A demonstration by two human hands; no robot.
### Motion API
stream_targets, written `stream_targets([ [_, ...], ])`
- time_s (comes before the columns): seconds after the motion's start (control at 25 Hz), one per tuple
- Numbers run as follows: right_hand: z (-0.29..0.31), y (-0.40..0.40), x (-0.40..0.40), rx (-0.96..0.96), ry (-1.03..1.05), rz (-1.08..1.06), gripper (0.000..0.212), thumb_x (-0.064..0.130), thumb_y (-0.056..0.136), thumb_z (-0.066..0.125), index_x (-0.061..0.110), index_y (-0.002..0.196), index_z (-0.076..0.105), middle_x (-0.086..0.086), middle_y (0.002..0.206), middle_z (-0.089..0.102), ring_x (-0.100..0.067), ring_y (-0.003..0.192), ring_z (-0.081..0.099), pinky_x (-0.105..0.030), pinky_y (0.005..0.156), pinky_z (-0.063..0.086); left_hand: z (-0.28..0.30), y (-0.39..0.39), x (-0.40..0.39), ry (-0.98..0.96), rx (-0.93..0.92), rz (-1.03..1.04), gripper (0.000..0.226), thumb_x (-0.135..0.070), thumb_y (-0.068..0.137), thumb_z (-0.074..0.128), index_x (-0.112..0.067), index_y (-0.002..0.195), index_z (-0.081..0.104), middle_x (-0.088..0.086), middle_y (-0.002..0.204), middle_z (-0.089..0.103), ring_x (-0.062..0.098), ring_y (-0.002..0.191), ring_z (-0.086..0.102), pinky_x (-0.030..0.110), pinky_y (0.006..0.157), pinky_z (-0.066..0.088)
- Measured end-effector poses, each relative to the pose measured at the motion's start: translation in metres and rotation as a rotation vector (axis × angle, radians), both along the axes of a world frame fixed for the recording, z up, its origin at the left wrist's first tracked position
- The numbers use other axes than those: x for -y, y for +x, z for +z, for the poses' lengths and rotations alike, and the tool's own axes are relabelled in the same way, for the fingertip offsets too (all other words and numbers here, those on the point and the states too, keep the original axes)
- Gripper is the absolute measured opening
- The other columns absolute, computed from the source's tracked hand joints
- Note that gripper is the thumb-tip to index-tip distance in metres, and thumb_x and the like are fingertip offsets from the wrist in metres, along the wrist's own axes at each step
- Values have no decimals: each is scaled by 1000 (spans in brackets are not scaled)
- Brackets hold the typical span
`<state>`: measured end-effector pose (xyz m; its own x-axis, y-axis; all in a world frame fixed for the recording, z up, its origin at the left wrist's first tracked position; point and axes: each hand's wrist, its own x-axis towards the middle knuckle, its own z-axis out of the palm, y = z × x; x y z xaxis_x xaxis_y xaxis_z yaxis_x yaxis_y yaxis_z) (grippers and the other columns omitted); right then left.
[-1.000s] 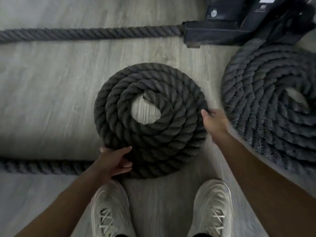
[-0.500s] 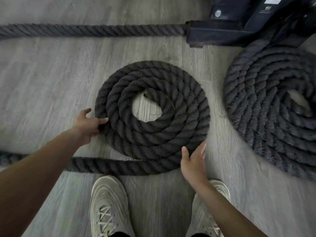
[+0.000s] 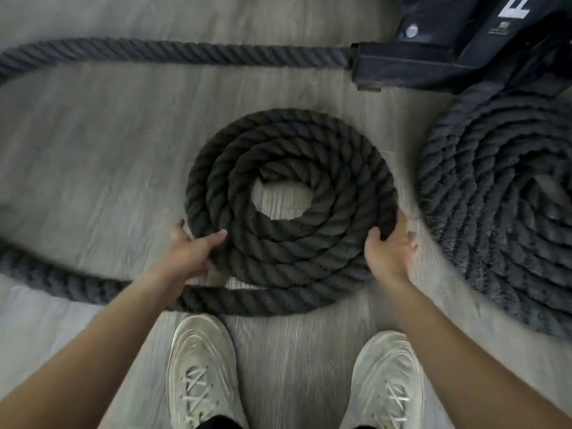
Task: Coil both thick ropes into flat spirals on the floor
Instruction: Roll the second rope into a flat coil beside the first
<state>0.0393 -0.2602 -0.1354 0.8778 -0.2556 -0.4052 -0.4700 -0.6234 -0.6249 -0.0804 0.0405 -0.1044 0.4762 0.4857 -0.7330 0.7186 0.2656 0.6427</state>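
A thick dark rope lies wound in a flat spiral on the grey floor in front of my feet, with a small open hole at its centre. Its loose tail runs off to the left from the near side of the coil. My left hand grips the coil's lower left edge, thumb over the outer turns. My right hand holds the coil's right edge, fingers curled around the outermost turn. A second, larger rope spiral lies flat at the right.
A straight stretch of rope runs along the floor at the top into a black metal equipment base at the upper right. My two white shoes stand just below the coil.
My right hand moved from the coil's near edge up to its right edge. My left hand slid down and right along the left edge. The outer turn sits closer against the coil.
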Motion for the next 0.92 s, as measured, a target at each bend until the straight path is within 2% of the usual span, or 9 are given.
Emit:
stream_targets([
  [0.08,7,-57,-10,-39,83,-49,73,35,102,51,27,162,10,-17,157,26,-39,140,36,-47,108,38,-2,22,-28,124,17,7,95,-32,88,76,-27,159,12,8,140,52,22,109,60,34,71,53],
  [0.2,9,-115,-22,-57,205,-19,88,39,101,54,22,162,-7,-9,167,18,-30,148,31,-35,115,29,-5,47,-46,145,-3,-41,88,-28,91,74,-26,158,17,12,146,50,27,115,59,39,79,54],
  [0.36,3,-110,-25,-172,258,73,87,36,106,43,24,156,-27,-4,170,11,-27,151,30,-32,116,27,-9,46,-47,287,-50,-119,85,-18,89,75,-26,157,25,17,141,53,33,117,61,50,92,57],
  [0.48,0,-71,-3,-147,209,122,82,35,106,45,33,159,-17,2,167,22,-28,149,33,-40,118,26,-8,29,-37,264,-29,-112,98,-18,86,78,-33,159,15,13,148,47,32,122,59,52,97,55],
  [0.56,-1,-30,12,-57,178,123,74,36,103,51,36,162,5,4,165,31,-26,148,36,-42,121,27,-10,4,-18,238,12,-202,107,-27,81,81,-49,156,7,5,153,44,30,130,55,53,103,50],
  [0.64,3,10,18,-21,157,62,64,35,100,58,32,157,29,2,154,48,-24,141,46,-35,114,35,-20,-20,8,261,19,-322,105,-47,75,79,-68,146,4,2,154,45,27,132,54,52,107,47],
  [0.68,5,25,18,-21,144,40,59,34,99,60,30,153,38,2,147,54,-24,135,51,-30,106,39,-21,-28,19,299,-1,-391,98,-51,78,74,-68,146,6,7,150,51,28,129,57,48,107,46],
  [0.76,2,40,14,-20,151,10,56,34,97,61,29,150,43,2,140,57,-23,125,56,-27,94,42,-21,-29,30,419,-76,-528,85,-47,91,65,-52,155,10,20,138,58,34,127,57,41,107,43],
  [0.92,-9,-8,7,-33,104,35,70,56,93,54,29,154,33,-4,152,47,-29,136,48,-45,110,42,0,-12,3,673,-156,-608,76,-55,86,67,-39,152,32,25,129,47,42,125,50,45,108,39],
])
